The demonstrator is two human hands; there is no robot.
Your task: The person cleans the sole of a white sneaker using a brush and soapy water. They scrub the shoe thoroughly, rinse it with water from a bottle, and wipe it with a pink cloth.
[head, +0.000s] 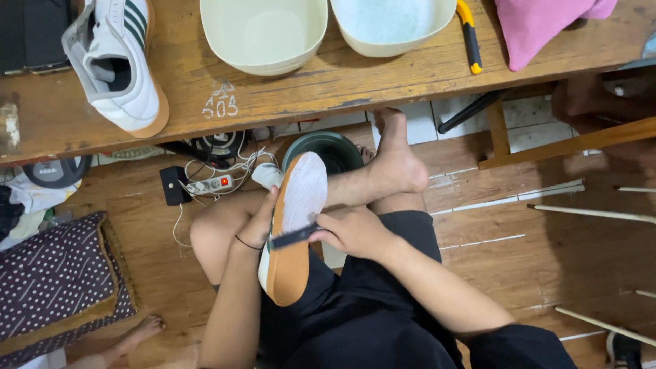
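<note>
Right hand (352,232) brush (294,237) half-hidden against shoe (294,232).

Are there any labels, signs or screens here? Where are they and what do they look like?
White painted marking: on the brown wooden table top, near its front edge, between the white sneaker with dark stripes and the cream plastic basin; a few faded chalky figures.
Dark flat device: on the table's far left corner, rectangular and black; possibly a screen, unlit.
No packages visible.

bare forearms, thin black band on left wrist (247,243), black shorts (369,307), bare feet
</note>
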